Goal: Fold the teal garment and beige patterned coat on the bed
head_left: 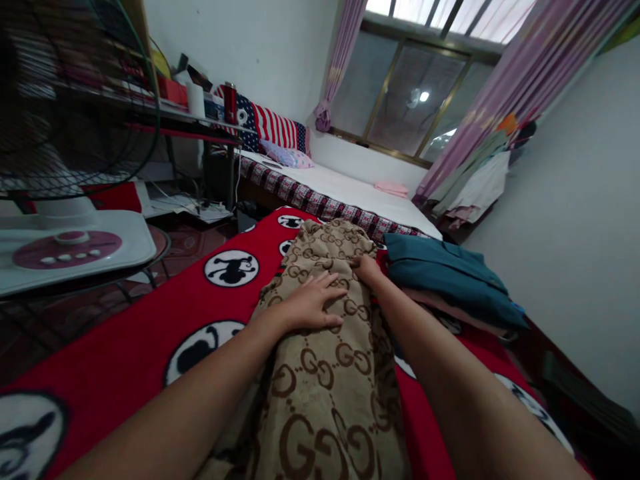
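Observation:
A tan garment (320,360) with a brown letter pattern lies lengthwise in front of me, folded into a long strip; its exact kind I cannot make out. My left hand (316,303) rests flat on its upper middle, fingers spread. At the garment's right edge, slightly farther away, my right hand (367,271) is closed with the fingers gripping the fabric. Beneath everything is a red blanket (150,320) with white circles and black figures.
Folded teal clothes (445,267) are stacked to the right. On the left, a fan (75,247) stands on a stool. Behind are a bed (335,187) with a white sheet, a cluttered desk (200,127) and hanging clothes (480,180).

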Tool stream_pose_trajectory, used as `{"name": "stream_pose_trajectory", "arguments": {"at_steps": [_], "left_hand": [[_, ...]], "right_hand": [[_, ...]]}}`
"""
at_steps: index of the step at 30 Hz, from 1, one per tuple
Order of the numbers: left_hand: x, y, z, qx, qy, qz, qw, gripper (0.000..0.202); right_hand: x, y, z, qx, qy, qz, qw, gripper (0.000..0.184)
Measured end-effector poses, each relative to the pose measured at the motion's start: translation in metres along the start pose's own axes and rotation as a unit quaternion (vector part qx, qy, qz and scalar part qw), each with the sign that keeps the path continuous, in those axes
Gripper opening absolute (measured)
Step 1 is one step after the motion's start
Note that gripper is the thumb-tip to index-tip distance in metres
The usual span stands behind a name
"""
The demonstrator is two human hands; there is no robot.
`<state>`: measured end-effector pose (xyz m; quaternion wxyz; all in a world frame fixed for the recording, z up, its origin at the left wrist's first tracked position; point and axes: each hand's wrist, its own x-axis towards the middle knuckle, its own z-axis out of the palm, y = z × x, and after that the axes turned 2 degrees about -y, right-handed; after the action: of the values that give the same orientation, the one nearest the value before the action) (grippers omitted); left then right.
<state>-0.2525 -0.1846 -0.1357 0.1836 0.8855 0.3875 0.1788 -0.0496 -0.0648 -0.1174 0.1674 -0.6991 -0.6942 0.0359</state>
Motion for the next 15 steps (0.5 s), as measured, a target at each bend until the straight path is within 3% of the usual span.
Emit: {"name": "stream_pose_trajectory", "arguments": {"at_steps": [2, 4, 8, 10, 15], "left_hand": [[-0.004, 0.006, -0.017, -0.007, -0.073, -0.001, 0.997, 0.079], [-0.01, 0.015, -0.037, -0.026, -0.13, -0.007, 0.991, 0.082], [-0.017, 0.027, -0.063, -0.037, -0.132, -0.008, 0.991, 0.084], [-0.016, 0.021, -0.06, -0.02, -0.125, -0.022, 0.992, 0.089], [-0.009, -0.015, -0.025, 0.042, -0.133, -0.048, 0.989, 0.098]], "right_hand": [[0.011, 0.003, -0.011, 0.001, 0.019, 0.017, 1.0, 0.026], [0.025, 0.005, -0.026, 0.005, 0.055, 0.032, 0.998, 0.029], [0.045, 0.006, -0.037, 0.049, 0.168, 0.059, 0.983, 0.043], [0.041, 0.005, -0.025, 0.083, 0.163, 0.055, 0.982, 0.044], [0.005, 0.004, 0.01, 0.113, 0.015, -0.043, 0.993, 0.037]]}}
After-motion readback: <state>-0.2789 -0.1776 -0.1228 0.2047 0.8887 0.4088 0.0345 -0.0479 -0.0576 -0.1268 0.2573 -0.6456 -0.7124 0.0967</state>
